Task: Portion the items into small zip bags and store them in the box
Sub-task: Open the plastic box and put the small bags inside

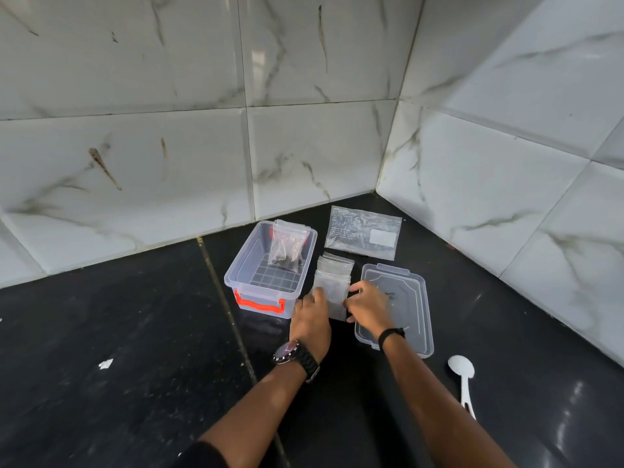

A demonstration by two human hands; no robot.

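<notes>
The small zip bag in hand lies at the near end of a fanned stack of empty bags on the black counter, between the clear box and the box lid. Whether it already holds a portion cannot be told; its lower part looks only faintly grey

The left hand grasps the bag's left edge with curled fingers. The right hand pinches the right edge between thumb and fingertips. Both hands hold the same bag, and neither is released

Judged step: separating one bag from the stack, or working its zip. To do it well:

- The person should keep the grip at the two side edges near the mouth, so that the film stays flat and the zip track stays accessible
- The top bag should be slid toward the body, since thin film is likely to cling and drag a second bag along
- The zip should be pressed from one end to the other, not in the middle only

One filled bag with dark contents stands upright in the far end of the box, leaning on the far wall; the rest of the box floor is free for the next bag. A larger zip bag lies flat behind the stack. A white spoon rests on the counter to the right, well apart from both hands
</notes>
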